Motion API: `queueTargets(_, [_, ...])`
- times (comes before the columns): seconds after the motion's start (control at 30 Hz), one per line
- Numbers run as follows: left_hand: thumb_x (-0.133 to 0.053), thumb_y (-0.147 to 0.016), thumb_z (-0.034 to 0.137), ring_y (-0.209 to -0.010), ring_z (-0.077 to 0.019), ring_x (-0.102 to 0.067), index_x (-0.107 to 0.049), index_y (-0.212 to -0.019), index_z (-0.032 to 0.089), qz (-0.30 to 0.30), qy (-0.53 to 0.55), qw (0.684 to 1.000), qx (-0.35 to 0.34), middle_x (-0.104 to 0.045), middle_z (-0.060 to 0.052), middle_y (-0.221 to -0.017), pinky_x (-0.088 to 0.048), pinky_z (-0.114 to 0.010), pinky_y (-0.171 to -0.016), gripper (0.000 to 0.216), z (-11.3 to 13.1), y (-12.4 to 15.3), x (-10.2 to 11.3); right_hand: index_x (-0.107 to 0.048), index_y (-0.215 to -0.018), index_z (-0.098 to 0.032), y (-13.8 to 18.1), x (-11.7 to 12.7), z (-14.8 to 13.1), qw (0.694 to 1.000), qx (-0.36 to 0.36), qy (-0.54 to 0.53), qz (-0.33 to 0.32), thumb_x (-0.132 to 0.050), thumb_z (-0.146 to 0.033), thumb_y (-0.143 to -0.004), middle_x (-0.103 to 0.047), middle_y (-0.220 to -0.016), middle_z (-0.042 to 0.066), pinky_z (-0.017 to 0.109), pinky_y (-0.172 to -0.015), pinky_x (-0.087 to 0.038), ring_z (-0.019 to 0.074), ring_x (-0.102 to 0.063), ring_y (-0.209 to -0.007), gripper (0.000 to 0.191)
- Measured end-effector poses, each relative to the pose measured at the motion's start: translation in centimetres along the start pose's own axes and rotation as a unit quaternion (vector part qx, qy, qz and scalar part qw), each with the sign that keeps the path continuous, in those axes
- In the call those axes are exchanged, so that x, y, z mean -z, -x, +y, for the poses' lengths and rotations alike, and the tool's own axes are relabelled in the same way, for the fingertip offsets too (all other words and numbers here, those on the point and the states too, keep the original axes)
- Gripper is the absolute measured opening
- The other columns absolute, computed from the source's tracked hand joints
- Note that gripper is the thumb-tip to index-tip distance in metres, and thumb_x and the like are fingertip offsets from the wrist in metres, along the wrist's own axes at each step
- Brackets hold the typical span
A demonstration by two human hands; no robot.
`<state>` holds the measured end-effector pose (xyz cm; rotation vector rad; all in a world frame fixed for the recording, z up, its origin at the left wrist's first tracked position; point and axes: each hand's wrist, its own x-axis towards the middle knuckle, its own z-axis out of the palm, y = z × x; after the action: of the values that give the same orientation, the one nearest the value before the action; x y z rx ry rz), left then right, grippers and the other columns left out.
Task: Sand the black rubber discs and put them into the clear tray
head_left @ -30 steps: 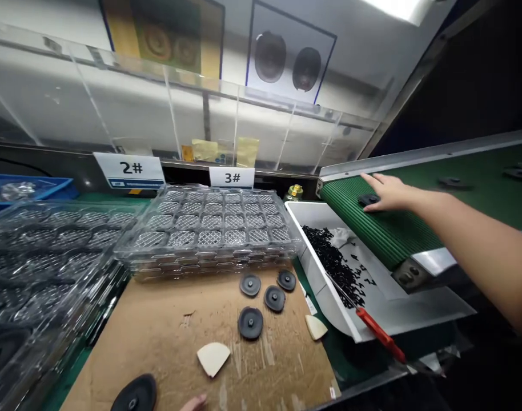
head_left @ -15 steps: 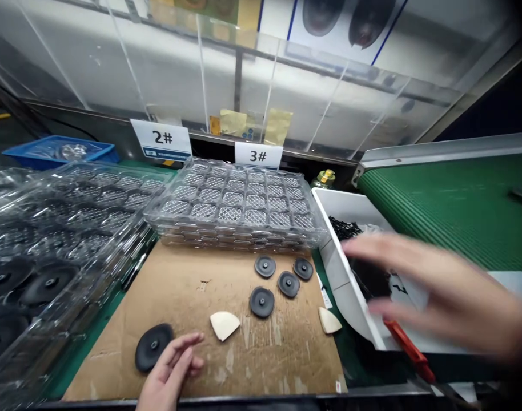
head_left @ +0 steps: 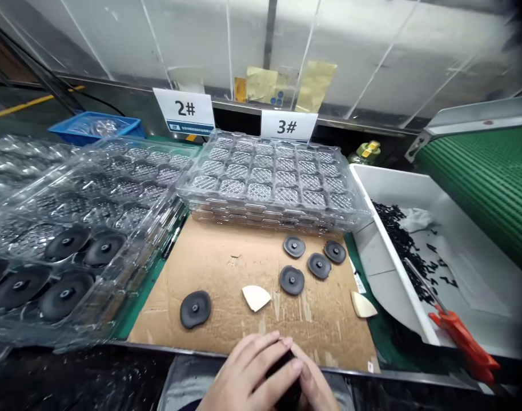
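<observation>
At the near edge of the cardboard (head_left: 218, 245), my left hand (head_left: 250, 374) and my right hand (head_left: 314, 385) are together, closed around a dark part (head_left: 286, 379). The fingers cover most of it, so its full shape is hidden. Ahead of them on the cardboard lie several black rounded caps with a central stud: one cap (head_left: 195, 309) at the left, and a group with this cap (head_left: 292, 279) at the right. A white wedge-shaped pad (head_left: 256, 297) lies just beyond my hands, and a second white wedge (head_left: 363, 305) sits at the cardboard's right edge.
Stacked clear trays (head_left: 261, 191) stand behind the cardboard. Another clear tray (head_left: 111, 197) at left holds several black caps. On the right, a white bin (head_left: 383, 279) contains small black pieces; a red-handled tool (head_left: 466, 342) leans on its rim. Beyond is a green conveyor belt (head_left: 492, 177).
My right hand has come from over the white bin to my left hand. My left hand has left the cap at left, which stays on the cardboard. Both now hold a dark part.
</observation>
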<state>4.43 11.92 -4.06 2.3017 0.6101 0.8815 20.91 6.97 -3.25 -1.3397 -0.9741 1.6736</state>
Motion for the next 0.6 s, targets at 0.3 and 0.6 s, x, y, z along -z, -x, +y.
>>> queueTargets(0.3, [-0.060, -0.075, 0.013, -0.114, -0.0247, -0.052, -0.042, -0.130, 0.030, 0.138, 0.102, 0.975, 0.138, -0.058, -0.008, -0.124, -0.042, -0.037, -0.095, 0.061, -0.4, 3.2, 1.6, -0.055, -0.107, -0.018, -3.3, -2.4, -3.8, 0.958, 0.073, 0.252, -0.116, -0.030, -0.065, -0.083, -0.064, -0.086, 0.005, 0.030, -0.081, -0.044, 0.0182, -0.059, -0.078, 0.058])
queueTargets(0.6, [-0.068, -0.067, 0.009, -0.113, -0.0225, -0.054, -0.038, -0.131, 0.036, 0.168, 0.101, 0.953, 0.231, -0.057, -0.003, -0.126, -0.042, -0.034, -0.098, 0.076, -0.1, 6.1, 2.5, -0.059, -0.097, -0.018, -5.1, -5.4, -3.7, 0.899, 0.080, 0.407, -0.139, -0.023, -0.062, -0.087, -0.066, -0.088, 0.008, 0.026, -0.069, -0.043, 0.0193, -0.061, -0.078, 0.058])
